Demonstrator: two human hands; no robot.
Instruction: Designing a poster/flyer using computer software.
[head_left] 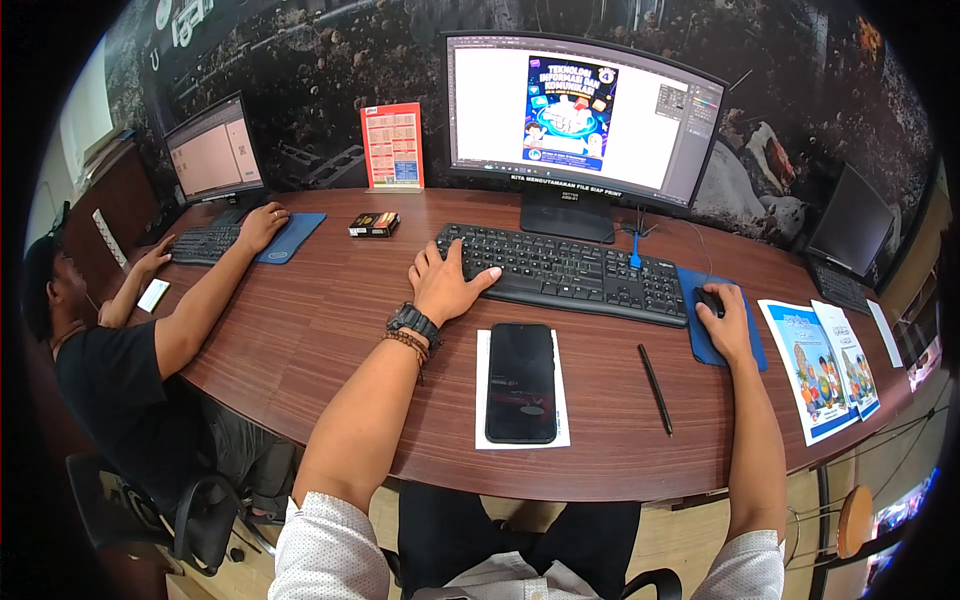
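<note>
My left hand [445,283] rests on the left end of a black keyboard [570,272], fingers spread over the keys; a black watch and bead bracelets sit on that wrist. Over on a blue mouse pad [700,335], my right hand [722,315] cups a black mouse [707,298]. Behind the keyboard stands a wide curved monitor [580,115] showing a colourful poster in a design program. A black phone [520,382] lies on a white sheet [481,390] between my arms, with a black pen [655,388] to its right.
Printed colour leaflets [825,370] lie at the right of the brown wooden desk [320,330]. A small dark box [374,224] and a red card stand [392,147] sit further back. At the left, another person [120,370] works at a second keyboard [205,243] and monitor [212,150]. A dark screen [850,222] stands far right.
</note>
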